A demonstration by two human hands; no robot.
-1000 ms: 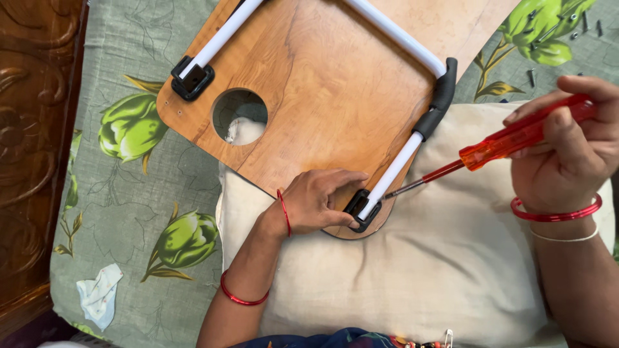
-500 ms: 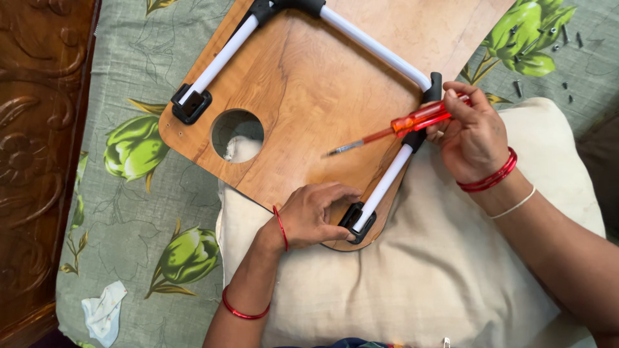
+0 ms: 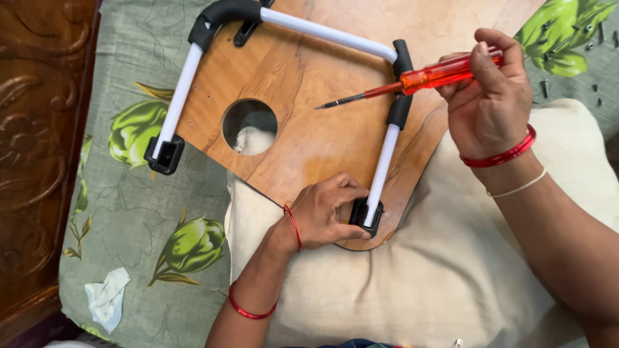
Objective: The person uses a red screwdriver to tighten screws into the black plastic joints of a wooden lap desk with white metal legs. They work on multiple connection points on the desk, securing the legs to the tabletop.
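Head view: right hand [image 3: 490, 103] is closed around one red-handled screwdriver [image 3: 445, 72], shaft lying nearly level, tip aimed left and slightly down, hovering clear over the wooden board [image 3: 309, 142]. Left hand [image 3: 329, 216] pinches the black end bracket [image 3: 364, 214] of the white tube leg [image 3: 380, 169], which sits below and left of the tip; the left hand is nearer that bracket. Count: one board with one round hole [image 3: 249, 126], two brackets in view, several loose screws [image 3: 593, 90] on the floral sheet [image 3: 129, 212].
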